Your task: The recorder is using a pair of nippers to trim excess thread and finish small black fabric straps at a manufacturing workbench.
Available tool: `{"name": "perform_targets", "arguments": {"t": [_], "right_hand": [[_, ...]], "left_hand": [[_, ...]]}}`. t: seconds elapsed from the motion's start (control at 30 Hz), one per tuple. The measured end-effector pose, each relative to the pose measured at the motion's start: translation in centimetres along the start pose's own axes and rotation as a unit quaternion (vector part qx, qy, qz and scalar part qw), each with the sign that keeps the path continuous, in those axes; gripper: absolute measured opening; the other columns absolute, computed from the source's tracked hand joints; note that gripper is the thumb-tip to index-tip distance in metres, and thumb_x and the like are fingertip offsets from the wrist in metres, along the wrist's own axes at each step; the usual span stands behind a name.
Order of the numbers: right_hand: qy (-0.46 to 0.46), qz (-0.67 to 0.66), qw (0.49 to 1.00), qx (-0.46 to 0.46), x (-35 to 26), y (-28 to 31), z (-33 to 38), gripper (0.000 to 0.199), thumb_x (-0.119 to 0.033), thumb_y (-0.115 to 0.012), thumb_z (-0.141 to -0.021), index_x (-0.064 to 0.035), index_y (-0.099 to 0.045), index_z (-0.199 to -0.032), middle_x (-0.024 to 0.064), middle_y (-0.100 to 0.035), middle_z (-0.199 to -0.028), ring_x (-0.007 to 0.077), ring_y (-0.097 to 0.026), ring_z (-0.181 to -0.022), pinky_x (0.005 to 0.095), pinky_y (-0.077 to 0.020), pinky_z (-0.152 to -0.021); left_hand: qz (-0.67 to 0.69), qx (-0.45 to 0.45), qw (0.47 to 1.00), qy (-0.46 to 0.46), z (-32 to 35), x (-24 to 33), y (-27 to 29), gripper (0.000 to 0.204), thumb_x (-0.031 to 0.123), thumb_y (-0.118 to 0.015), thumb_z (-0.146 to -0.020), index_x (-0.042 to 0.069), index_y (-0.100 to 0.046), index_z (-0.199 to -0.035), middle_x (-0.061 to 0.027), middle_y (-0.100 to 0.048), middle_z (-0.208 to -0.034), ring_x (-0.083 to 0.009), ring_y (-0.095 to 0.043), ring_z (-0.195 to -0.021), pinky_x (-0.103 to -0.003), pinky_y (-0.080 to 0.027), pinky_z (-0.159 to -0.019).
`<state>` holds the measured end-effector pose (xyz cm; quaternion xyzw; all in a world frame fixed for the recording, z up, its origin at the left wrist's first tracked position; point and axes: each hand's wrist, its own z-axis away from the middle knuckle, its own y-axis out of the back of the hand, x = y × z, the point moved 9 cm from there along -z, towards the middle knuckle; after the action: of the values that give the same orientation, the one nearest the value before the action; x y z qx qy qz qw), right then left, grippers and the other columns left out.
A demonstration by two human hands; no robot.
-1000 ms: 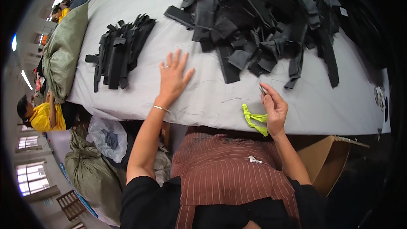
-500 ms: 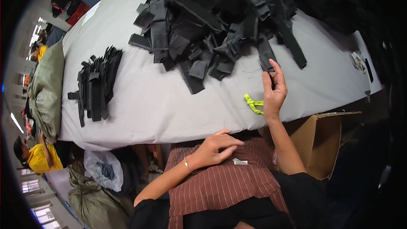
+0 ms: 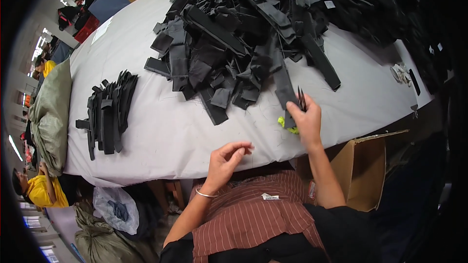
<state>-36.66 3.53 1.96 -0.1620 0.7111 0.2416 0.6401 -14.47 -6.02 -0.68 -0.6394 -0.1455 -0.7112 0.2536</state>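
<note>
My right hand [image 3: 307, 122] pinches the near end of a black fabric strip [image 3: 283, 87] between thumb and fingers; its far end runs into a large heap of black fabric strips [image 3: 204, 58]. Dark pointed blades [image 3: 301, 98], looking like thread snips, stick up from the same hand. A bright yellow-green knotted cord [image 3: 287, 125] lies on the table, partly covered by the strip and hand. Above the table's near edge, my left hand [image 3: 226, 164] has its thumb and fingers drawn together; whether anything thin is between them I cannot make out.
A neat row of black strips [image 3: 109, 114] lies on the left of the pale cloth-covered table [image 3: 161, 141]. An open cardboard box [image 3: 368, 170] stands below the right edge. Full sacks [image 3: 51, 112] and a person in yellow [image 3: 46, 190] are at the left.
My right hand has taken hold of a strip and drawn its end toward me, over the cord. My left hand has risen from the apron to the table edge, its fingers drawing together.
</note>
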Motion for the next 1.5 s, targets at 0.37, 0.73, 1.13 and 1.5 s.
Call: {"name": "perform_targets", "arguments": {"t": [0.37, 0.73, 1.13, 1.5], "right_hand": [[0.115, 0.141, 0.946, -0.269, -3.5, -9.4, 11.9, 0.042, -0.01, -0.079, -0.07, -0.0058, -0.064, -0.109, 0.0144, -0.067, -0.086, 0.0243, -0.065, -0.068, 0.0316, -0.0498, -0.062], [0.36, 0.338, 0.858, -0.139, -8.9, -10.4, 6.7, 0.028, -0.017, -0.073, -0.072, -0.0138, -0.068, -0.1, 0.0, -0.054, -0.074, 0.0194, -0.053, -0.072, 0.0336, -0.0367, -0.06], [0.297, 0.293, 0.893, -0.168, -6.8, -13.5, 4.6, 0.015, -0.015, -0.07, -0.076, -0.0116, -0.069, -0.09, 0.0029, -0.061, -0.074, 0.021, -0.058, -0.068, 0.0335, -0.0439, -0.059], [0.235, 0.168, 0.922, -0.258, -5.6, -14.6, 9.1, 0.02, -0.013, -0.071, -0.076, -0.0082, -0.068, -0.095, 0.0049, -0.06, -0.076, 0.0221, -0.057, -0.067, 0.0333, -0.0455, -0.059]], "left_hand": [[0.221, 0.063, 0.973, 0.035, -2.3, 0.7, 2.2, 0.058, 0.017, -0.064, -0.087, -0.004, -0.035, -0.133, -0.0115, -0.057, -0.104, -0.0174, -0.06, -0.086, -0.029, -0.048, -0.078], [0.25, 0.204, 0.946, 0.041, 1.4, -1.4, 6.4, 0.064, 0.013, -0.07, -0.083, -0.006, -0.035, -0.133, -0.0035, -0.053, -0.088, -0.0122, -0.055, -0.073, -0.026, -0.046, -0.07], [0.334, 0.142, 0.931, 0.037, 2.7, -2.1, 6.6, 0.062, 0.029, -0.054, -0.096, -0.001, -0.025, -0.142, -0.0089, -0.055, -0.1, -0.0222, -0.06, -0.094, -0.037, -0.055, -0.079], [0.392, 0.056, 0.916, 0.061, 2.8, -2.1, 4.9, 0.071, 0.058, -0.025, -0.098, 0.002, -0.033, -0.141, -0.0105, -0.057, -0.096, -0.0206, -0.06, -0.072, -0.032, -0.055, -0.062]]}}
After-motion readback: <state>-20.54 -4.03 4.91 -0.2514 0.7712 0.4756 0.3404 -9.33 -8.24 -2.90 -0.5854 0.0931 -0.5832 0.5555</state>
